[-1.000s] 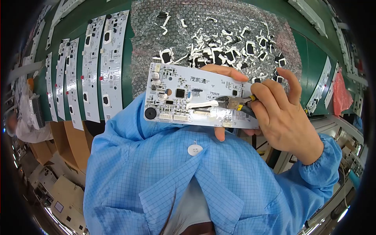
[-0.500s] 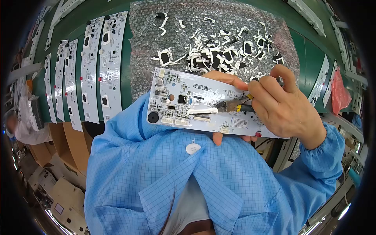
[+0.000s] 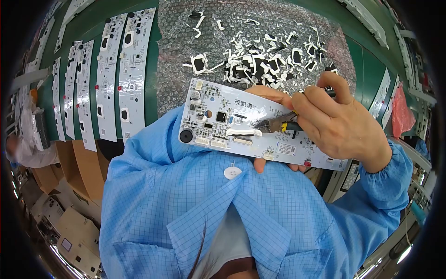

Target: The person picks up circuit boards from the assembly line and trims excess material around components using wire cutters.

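A white circuit board (image 3: pixel 267 110) with black chips, connectors and printed characters is tilted in front of the blue coat, its right end lower. My left hand (image 3: pixel 272 94) holds it from behind, with fingers showing at the upper and lower edges. My right hand (image 3: pixel 341 121) is closed around pliers (image 3: pixel 278 125) with yellow and black handles, above the board's right half. Their jaw tips meet the right end of a white strip (image 3: pixel 243 133) on the board's middle. Whether the jaws grip the strip cannot be made out.
Bubble wrap (image 3: pixel 186 42) lies on the green table (image 3: pixel 151 88), bearing a scattered pile of white and black pieces (image 3: pixel 255 65). Several boards (image 3: pixel 134 69) stand in a row at the left. A red plastic bag (image 3: pixel 403 114) is at the right, and cardboard boxes (image 3: pixel 81 167) are at lower left.
The board has tilted further, its right end dropping, and shifted slightly right. More of its right end shows. The pliers have stayed at the white strip, with my right hand slightly higher.
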Tool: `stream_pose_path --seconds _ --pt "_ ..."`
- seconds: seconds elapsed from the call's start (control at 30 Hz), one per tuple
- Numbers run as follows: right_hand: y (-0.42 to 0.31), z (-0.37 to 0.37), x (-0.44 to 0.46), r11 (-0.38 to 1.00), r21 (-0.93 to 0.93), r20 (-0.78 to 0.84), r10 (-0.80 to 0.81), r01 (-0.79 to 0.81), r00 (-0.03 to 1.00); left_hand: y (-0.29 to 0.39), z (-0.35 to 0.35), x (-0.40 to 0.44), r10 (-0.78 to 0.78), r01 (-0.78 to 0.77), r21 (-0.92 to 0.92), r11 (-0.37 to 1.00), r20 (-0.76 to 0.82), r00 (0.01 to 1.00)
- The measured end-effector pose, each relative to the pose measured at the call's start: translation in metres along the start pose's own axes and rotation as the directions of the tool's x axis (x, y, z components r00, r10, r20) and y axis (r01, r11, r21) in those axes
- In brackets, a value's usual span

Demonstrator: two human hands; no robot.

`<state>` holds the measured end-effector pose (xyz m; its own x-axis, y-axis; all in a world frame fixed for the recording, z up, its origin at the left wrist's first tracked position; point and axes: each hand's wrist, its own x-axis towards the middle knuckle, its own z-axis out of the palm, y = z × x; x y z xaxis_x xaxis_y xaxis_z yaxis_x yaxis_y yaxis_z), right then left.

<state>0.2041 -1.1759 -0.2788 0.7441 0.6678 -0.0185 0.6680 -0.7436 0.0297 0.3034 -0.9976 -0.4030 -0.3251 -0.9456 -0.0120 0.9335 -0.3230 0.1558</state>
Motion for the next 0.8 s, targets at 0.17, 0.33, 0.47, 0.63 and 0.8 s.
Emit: stream_pose_path --seconds 0.17,0.33,0.47,0.63,0.8 --pt "0.007 0.003 0.001 0.993 -0.095 -0.058 -0.070 0.064 0.996 -0.006 0.001 -0.014 0.081 -0.079 0.123 0.989 -0.009 0.997" --pt "0.013 0.009 0.004 0.980 -0.129 -0.150 -0.171 0.153 0.974 -0.019 -0.006 -0.022 0.180 -0.171 0.281 0.944 -0.006 0.984" --pt "0.012 0.016 0.007 0.986 -0.098 -0.189 -0.148 0.132 0.971 -0.025 -0.010 -0.027 0.261 -0.243 0.413 0.878 0.013 0.965" --pt "0.010 0.014 0.009 0.993 -0.019 -0.188 -0.120 0.119 0.975 -0.031 -0.009 -0.032 0.416 -0.336 0.586 0.737 -0.002 0.909" --pt "0.002 0.004 0.005 0.989 0.143 -0.106 -0.007 0.023 0.994 -0.033 -0.002 -0.034 0.464 -0.353 0.507 0.786 -0.108 0.879"
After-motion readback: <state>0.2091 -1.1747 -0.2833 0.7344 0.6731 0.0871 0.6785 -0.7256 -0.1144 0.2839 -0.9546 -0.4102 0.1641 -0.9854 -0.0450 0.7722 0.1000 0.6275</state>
